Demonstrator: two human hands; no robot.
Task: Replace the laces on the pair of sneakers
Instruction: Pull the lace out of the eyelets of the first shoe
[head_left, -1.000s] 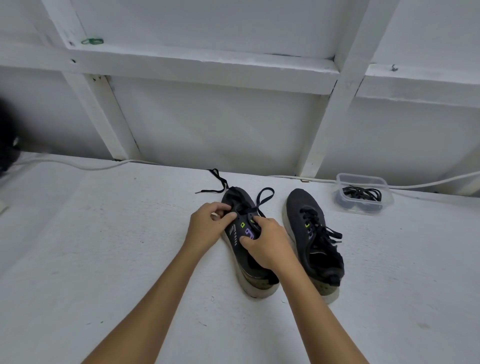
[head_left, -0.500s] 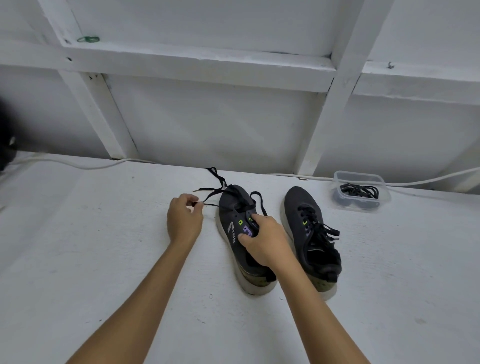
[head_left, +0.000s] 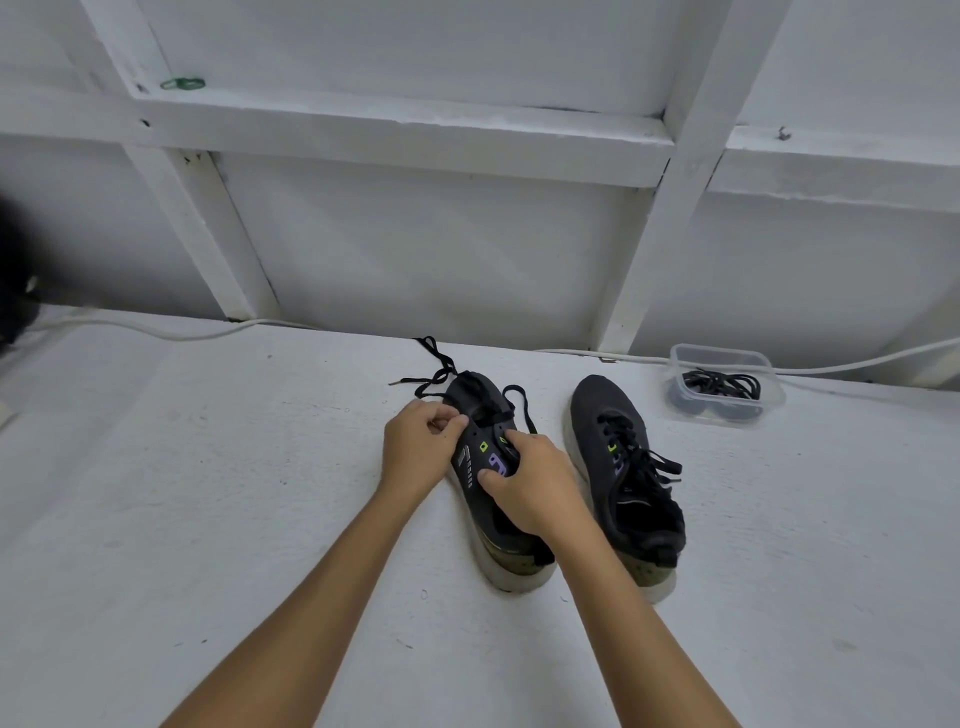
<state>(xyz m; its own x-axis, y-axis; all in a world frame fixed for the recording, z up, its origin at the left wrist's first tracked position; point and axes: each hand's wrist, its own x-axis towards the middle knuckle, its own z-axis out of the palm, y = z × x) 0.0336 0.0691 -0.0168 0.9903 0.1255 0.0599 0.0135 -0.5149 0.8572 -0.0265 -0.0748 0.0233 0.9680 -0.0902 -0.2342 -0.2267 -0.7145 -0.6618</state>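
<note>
Two dark sneakers lie on a white surface (head_left: 208, 519), toes pointing away from the person; the left sneaker (head_left: 485, 467) sits under both hands, the right sneaker (head_left: 623, 467) lies just beside the right hand (head_left: 535, 488), apart from it and fully laced. The left hand (head_left: 421, 452) is at the left sneaker's left edge near the toe end, its fingers (head_left: 449, 423) curled, thumb and forefinger pinched together at the eyelets; they seem to grasp the black lace (head_left: 488, 415), though the contact itself is too small to make out. The right hand rests on top of the same sneaker; its thumb presses the side by the purple mark and its fingers curl into the tongue area, holding the sneaker down. The lace is mostly pulled out; loose lengths trail over the toe and onto the surface beyond the left fingers. Well to the right of the right hand, a clear tub (head_left: 727, 358) stands by the wall, holding a bundle of black laces (head_left: 719, 384); a white cable (head_left: 156, 330) runs along the wall's foot.
</note>
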